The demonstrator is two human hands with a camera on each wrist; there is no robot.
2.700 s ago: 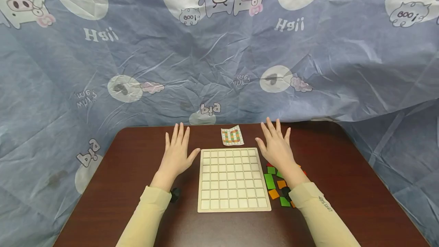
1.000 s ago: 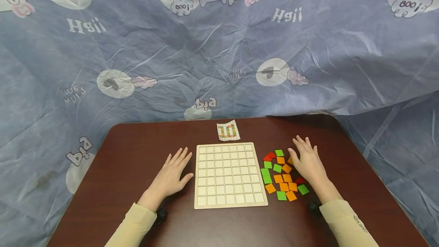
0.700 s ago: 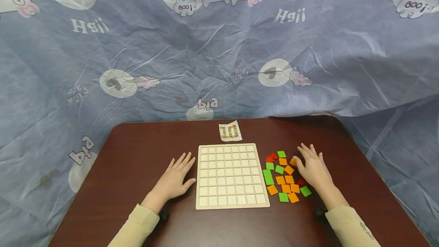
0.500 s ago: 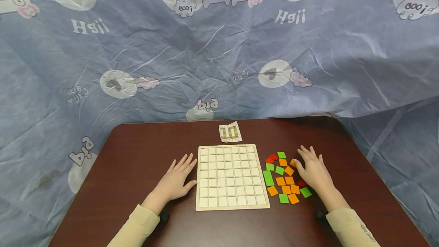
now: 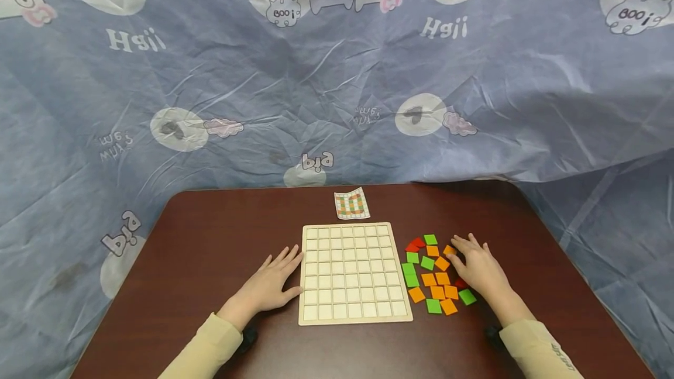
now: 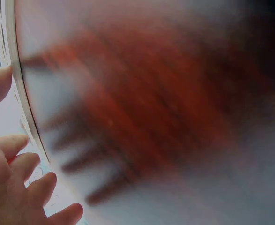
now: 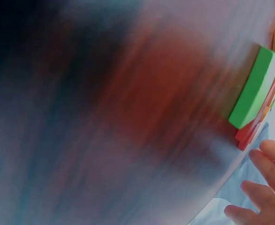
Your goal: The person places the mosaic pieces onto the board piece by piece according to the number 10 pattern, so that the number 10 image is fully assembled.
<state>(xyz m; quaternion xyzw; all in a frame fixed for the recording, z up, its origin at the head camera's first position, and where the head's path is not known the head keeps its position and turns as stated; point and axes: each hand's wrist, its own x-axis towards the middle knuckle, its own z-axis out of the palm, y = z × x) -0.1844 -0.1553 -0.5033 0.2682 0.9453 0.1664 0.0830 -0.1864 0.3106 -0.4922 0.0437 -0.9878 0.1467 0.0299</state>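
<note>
In the head view a pale wooden grid board (image 5: 355, 274) lies flat at the middle of the table. My left hand (image 5: 271, 285) is spread at the board's left side, its fingertips and thumb right at the edge. To the right of the board lie loose square tiles, among them a green tile (image 5: 433, 306), an orange tile (image 5: 416, 295) and a red tile (image 5: 418, 243). My right hand (image 5: 481, 274) is over the right side of these tiles, fingers relaxed, fingertips beside an orange tile (image 5: 449, 250). The right wrist view shows a green tile (image 7: 254, 89) standing out from the tabletop.
A small paper card (image 5: 352, 203) with a coloured grid pattern lies behind the board. The dark brown table (image 5: 221, 238) has rounded far corners. A blue-grey cartoon-printed curtain (image 5: 295, 75) hangs behind and around it.
Both hands have come down from a raised spread toward the tabletop. The right hand has moved right, uncovering many tiles. Lately the left hand has crept slightly nearer the board.
</note>
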